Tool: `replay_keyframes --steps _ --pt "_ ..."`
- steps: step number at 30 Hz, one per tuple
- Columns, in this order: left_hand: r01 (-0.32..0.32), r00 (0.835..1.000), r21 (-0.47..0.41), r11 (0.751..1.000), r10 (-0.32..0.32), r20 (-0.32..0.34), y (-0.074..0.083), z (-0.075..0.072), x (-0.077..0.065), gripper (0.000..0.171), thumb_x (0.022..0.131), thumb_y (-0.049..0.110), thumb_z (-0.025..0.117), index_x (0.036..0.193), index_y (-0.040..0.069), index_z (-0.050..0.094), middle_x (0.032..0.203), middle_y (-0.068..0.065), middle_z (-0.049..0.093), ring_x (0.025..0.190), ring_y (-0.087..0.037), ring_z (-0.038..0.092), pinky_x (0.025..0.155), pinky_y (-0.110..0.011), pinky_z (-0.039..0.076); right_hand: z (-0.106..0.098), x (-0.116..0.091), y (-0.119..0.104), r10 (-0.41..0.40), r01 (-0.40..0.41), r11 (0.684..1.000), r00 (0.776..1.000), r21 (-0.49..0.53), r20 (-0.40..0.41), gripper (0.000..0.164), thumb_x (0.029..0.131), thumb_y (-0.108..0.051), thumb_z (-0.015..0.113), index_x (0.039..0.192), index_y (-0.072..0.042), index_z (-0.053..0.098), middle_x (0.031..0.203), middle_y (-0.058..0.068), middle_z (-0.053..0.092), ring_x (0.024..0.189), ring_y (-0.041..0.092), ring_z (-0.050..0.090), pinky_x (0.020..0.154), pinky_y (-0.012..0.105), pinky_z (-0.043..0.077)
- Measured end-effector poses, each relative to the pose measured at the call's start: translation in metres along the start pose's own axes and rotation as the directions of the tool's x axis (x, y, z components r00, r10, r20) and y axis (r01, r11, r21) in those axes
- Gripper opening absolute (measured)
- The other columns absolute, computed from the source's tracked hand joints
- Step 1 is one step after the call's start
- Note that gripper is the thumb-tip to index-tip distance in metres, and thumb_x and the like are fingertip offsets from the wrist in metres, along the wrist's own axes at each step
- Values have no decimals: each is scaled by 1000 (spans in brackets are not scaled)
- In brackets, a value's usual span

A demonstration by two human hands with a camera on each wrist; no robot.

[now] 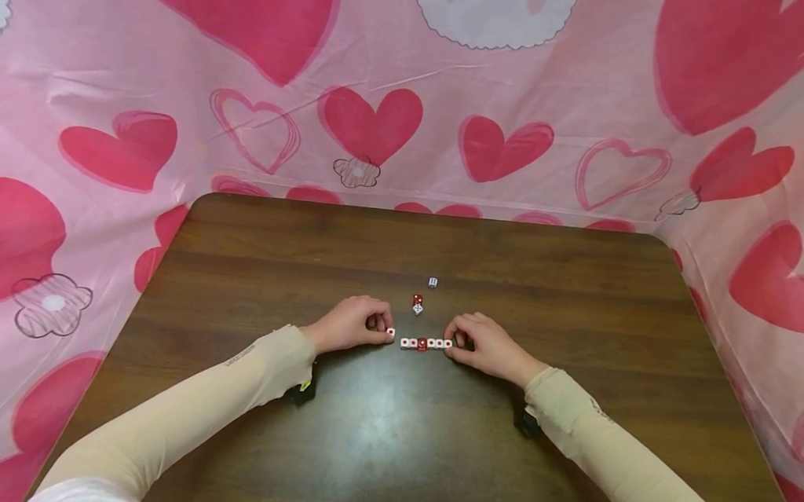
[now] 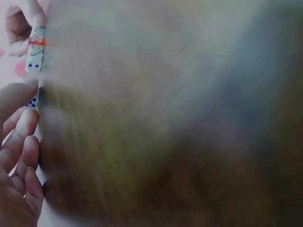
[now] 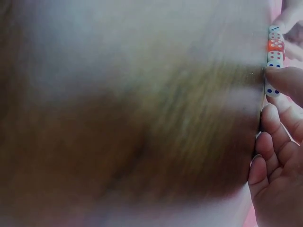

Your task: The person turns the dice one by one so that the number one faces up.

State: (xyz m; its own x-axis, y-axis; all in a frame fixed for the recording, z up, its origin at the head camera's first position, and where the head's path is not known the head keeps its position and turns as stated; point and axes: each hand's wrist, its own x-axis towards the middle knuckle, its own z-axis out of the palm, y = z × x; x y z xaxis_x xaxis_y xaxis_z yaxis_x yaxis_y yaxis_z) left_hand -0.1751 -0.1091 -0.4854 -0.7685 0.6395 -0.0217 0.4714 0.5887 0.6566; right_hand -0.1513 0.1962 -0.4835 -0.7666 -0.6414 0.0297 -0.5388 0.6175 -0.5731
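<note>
My left hand (image 1: pixel 352 326) pinches a white die (image 1: pixel 391 332) between thumb and fingertips, its red dot facing up. A small gap separates this die from a straight row of dice (image 1: pixel 414 343). The row is white except for one red die (image 1: pixel 422 344) near its middle, and red dots show on the white tops. At the row's right end, my right hand (image 1: pixel 488 348) pinches the last white die (image 1: pixel 448 344). In the right wrist view the thumb (image 3: pixel 286 81) lies along that end die, whose side shows blue dots (image 3: pixel 273 91).
Behind the row, a red die (image 1: pixel 418 299) and a white die (image 1: pixel 418 309) lie close together. Another white die (image 1: pixel 432 282) sits farther back. The brown wooden table (image 1: pixel 268 240) meets a pink heart-patterned cloth (image 1: pixel 444 73) at its far edge and sides.
</note>
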Motion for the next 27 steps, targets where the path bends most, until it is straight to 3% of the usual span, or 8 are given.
replay_keyframes --steps 10,17,27 --pt "-40 999 41 998 41 -25 2 11 -9 14 90 34 83 92 26 72 81 21 61 81 -8 44 87 -38 33 -2 1 -2 -24 23 1000 999 -7 -33 19 89 -17 82 96 -17 64 80 -9 51 79 11 44 74 31 38" --pt "-35 998 50 998 37 -50 4 13 -9 16 88 34 84 93 25 72 80 22 61 82 -8 45 87 -37 33 1 2 -3 -18 17 999 1000 -34 -26 18 90 -19 82 96 -18 65 80 -10 51 78 11 43 75 32 37" --pt "-12 1000 42 999 13 -23 7 11 -11 15 90 32 83 95 23 72 81 20 63 82 -9 45 88 -39 33 4 4 -7 15 -16 999 1000 -47 -15 18 90 -19 81 95 -19 64 78 -12 51 76 11 42 75 33 37"
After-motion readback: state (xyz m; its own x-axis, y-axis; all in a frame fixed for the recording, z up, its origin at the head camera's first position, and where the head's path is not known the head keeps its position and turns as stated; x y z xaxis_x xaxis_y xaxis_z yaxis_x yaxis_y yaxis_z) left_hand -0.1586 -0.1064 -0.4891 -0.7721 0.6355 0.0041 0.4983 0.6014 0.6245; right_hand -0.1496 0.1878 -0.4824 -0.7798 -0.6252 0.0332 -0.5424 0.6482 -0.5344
